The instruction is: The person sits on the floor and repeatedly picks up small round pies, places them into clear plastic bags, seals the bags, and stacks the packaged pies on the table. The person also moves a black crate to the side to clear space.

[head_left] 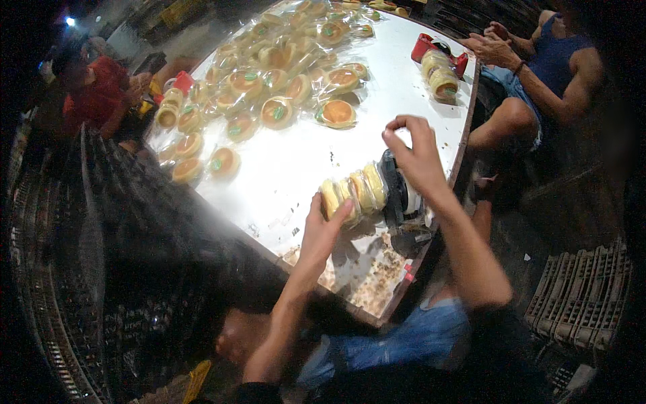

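A short row of round, pale-yellow filled buns (365, 188) in see-through wrappers stands on edge near the table's front corner. My left hand (324, 225) is wrapped round the row's left end, thumb on the near side. Against the right end sits a black tape dispenser (396, 195). Above the dispenser hovers my right hand (418, 151), its thumb and forefinger curled toward each other; whatever they hold, if anything, is too small to make out.
Many wrapped buns (276, 111) lie heaped over the white table's (282, 178) far left. At the right edge stand a red tape dispenser (424, 46) and another bun row (439, 74). One person (558, 60) sits right, another (101, 87) left. Brown crumbs (363, 279) litter the near corner.
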The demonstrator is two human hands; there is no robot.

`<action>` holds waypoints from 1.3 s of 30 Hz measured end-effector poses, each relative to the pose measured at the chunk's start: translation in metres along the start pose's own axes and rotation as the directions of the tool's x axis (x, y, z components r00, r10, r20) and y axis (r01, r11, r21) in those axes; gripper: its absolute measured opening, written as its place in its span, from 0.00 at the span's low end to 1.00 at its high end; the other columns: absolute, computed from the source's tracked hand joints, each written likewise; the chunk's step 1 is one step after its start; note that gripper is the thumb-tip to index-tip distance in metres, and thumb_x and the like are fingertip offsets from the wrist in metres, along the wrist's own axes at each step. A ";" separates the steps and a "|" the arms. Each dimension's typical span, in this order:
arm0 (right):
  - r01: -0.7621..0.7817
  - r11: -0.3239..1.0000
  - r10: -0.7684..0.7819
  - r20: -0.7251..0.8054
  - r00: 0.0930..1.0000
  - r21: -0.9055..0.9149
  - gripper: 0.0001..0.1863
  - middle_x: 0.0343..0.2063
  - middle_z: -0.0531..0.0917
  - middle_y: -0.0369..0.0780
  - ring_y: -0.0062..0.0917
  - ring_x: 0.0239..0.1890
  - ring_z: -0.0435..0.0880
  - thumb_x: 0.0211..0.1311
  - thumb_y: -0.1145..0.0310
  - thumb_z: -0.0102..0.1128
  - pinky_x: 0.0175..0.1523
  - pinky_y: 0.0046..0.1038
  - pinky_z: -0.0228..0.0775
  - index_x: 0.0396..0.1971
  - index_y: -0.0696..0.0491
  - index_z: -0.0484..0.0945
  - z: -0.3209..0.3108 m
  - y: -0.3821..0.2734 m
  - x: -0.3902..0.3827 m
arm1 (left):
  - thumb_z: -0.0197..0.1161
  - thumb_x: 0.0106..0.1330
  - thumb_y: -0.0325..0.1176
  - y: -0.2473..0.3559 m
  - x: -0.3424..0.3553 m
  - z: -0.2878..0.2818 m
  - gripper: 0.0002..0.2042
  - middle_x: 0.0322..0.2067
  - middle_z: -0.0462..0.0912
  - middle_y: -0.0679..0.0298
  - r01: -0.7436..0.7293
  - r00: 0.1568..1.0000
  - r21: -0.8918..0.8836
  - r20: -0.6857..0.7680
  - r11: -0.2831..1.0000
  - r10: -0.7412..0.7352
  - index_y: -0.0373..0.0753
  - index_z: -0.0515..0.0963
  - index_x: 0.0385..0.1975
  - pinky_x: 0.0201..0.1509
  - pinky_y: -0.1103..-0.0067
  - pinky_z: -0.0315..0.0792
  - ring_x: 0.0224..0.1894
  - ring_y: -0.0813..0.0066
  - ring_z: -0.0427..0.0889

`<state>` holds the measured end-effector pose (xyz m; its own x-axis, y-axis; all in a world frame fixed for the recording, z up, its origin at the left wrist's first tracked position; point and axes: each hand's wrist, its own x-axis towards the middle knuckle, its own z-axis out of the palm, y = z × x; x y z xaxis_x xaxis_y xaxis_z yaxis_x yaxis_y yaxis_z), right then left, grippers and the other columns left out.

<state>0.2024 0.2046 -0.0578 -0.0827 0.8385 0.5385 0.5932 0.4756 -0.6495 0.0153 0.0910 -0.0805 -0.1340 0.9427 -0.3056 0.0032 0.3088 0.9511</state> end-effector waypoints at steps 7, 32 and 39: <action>-0.490 0.796 0.605 0.519 0.604 -0.356 0.30 0.37 0.84 0.48 0.41 0.41 0.81 0.53 0.41 0.61 0.46 0.40 0.71 0.37 0.56 0.82 0.094 0.103 0.103 | 0.62 0.67 0.41 0.022 -0.009 -0.035 0.34 0.65 0.55 0.41 -0.009 1.000 -0.309 -0.006 0.951 0.007 0.27 0.55 0.64 0.62 0.66 0.70 0.70 0.51 0.54; -0.476 0.692 0.311 0.372 0.875 0.542 0.22 0.46 0.75 0.44 0.25 0.46 0.75 0.63 0.64 0.61 0.50 0.26 0.69 0.51 0.60 0.68 0.000 -0.132 -0.100 | 0.44 0.76 0.50 0.032 -0.051 -0.022 0.22 0.37 0.76 0.61 -0.339 0.911 -0.164 -0.302 0.926 0.280 0.34 0.65 0.53 0.53 0.80 0.68 0.43 0.76 0.75; -0.193 0.843 0.103 0.201 0.974 0.503 0.09 0.30 0.79 0.40 0.27 0.33 0.78 0.65 0.66 0.58 0.41 0.30 0.72 0.35 0.57 0.76 -0.056 -0.117 -0.117 | 0.58 0.69 0.30 0.043 -0.080 -0.007 0.07 0.45 0.76 0.59 -0.457 0.889 -0.009 0.033 0.889 0.457 0.32 0.73 0.39 0.46 0.83 0.72 0.46 0.78 0.76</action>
<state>0.1881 0.0363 -0.0145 -0.1805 0.9195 0.3493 0.1134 0.3722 -0.9212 0.0187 0.0282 -0.0154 -0.0849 0.9832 0.1618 0.0552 -0.1575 0.9860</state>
